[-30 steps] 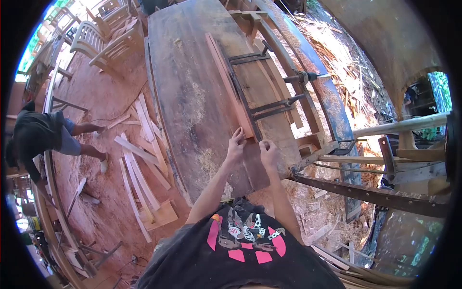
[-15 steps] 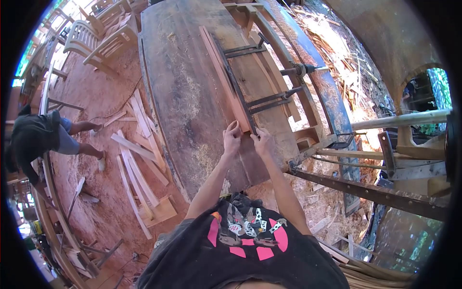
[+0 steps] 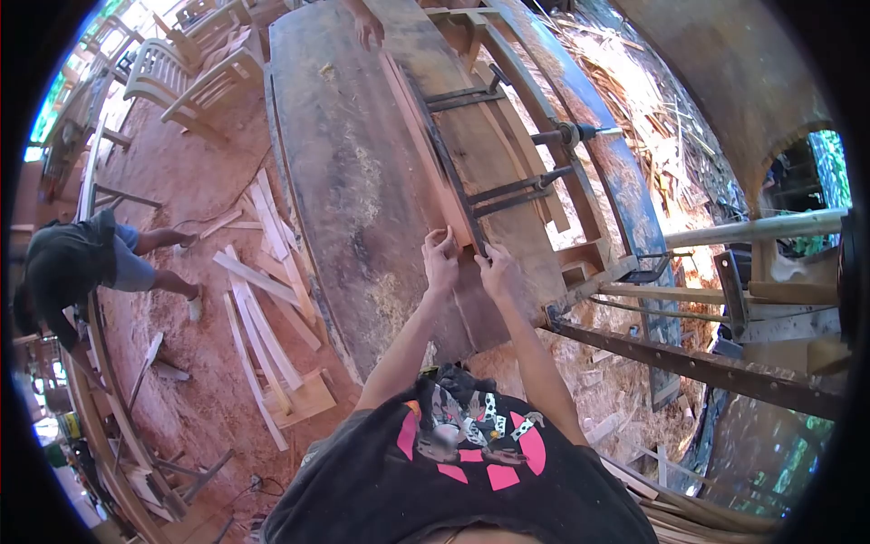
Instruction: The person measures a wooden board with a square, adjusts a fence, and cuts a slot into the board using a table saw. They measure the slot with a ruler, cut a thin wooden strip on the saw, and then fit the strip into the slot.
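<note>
A long reddish wood strip (image 3: 419, 150) lies on the worn saw table (image 3: 349, 172), along a dark guide bar (image 3: 446, 163). My left hand (image 3: 441, 261) has its thumb and fingers pinched on the strip's near end. Just to its right, my right hand (image 3: 498, 272) is closed with its fingertips at the near end of the guide bar. Two dark metal arms (image 3: 512, 190) join the bar to the frame on the right. At the far end of the strip, another person's hand (image 3: 367, 32) reaches in over the table.
Loose wood strips (image 3: 263, 299) lie on the dusty floor to the left. A co-worker (image 3: 82, 258) bends over beyond them. A wooden chair frame (image 3: 181, 77) stands at the upper left. A rusty metal beam (image 3: 698, 358) extends right from the table. Sawdust covers parts of the tabletop.
Another person's hand has come into view at the far end of the strip. My two hands stay at its near end, almost unmoved.
</note>
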The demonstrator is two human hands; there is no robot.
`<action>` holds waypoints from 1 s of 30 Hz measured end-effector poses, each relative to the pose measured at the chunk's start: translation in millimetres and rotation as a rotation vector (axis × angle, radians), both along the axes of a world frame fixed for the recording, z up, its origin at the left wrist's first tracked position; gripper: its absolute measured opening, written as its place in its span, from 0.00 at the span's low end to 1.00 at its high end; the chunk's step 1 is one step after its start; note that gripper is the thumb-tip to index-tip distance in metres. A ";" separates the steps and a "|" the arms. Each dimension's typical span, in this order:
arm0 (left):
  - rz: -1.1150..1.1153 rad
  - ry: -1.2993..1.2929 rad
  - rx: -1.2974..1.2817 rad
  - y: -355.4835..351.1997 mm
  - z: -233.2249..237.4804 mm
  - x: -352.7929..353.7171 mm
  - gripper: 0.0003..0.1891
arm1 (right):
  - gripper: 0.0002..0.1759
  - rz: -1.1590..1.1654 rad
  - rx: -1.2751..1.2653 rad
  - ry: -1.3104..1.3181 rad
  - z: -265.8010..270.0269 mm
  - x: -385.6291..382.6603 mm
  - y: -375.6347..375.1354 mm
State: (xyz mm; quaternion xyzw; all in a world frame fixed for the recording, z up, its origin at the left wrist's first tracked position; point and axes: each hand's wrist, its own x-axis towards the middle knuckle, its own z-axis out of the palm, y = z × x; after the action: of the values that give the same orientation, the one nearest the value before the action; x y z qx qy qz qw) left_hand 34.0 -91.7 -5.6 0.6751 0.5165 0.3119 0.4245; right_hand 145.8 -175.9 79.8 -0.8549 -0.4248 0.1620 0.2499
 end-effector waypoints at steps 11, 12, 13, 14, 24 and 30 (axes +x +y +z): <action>0.030 -0.163 -0.184 3.8 2.6 0.9 0.32 | 0.22 -0.027 0.005 0.003 -6.2 -0.9 1.7; 0.022 -0.167 -0.204 -0.2 3.0 -0.5 0.35 | 0.21 -0.026 0.010 -0.019 -6.7 -0.8 1.5; 0.022 -0.167 -0.206 -7.1 3.5 -1.6 0.35 | 0.21 -0.026 0.009 -0.019 -7.2 -0.7 1.5; 0.009 -0.242 -0.259 -16.7 2.4 -2.4 0.39 | 0.21 -0.026 -0.012 -0.034 -5.3 -0.6 1.8; -0.169 -0.338 -0.360 -5.6 11.3 -12.7 0.52 | 0.20 -0.027 0.036 -0.029 -10.9 -2.8 2.2; -0.253 -0.335 -0.349 20.6 -7.9 -23.5 0.51 | 0.20 -0.020 0.026 -0.050 -9.7 -2.2 2.6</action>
State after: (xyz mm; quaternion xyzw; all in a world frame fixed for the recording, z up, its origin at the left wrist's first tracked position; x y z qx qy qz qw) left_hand 10.5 -71.1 -13.5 0.5898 0.3965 0.2702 0.6496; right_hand 143.6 -173.3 70.2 -0.8595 -0.4245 0.1326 0.2520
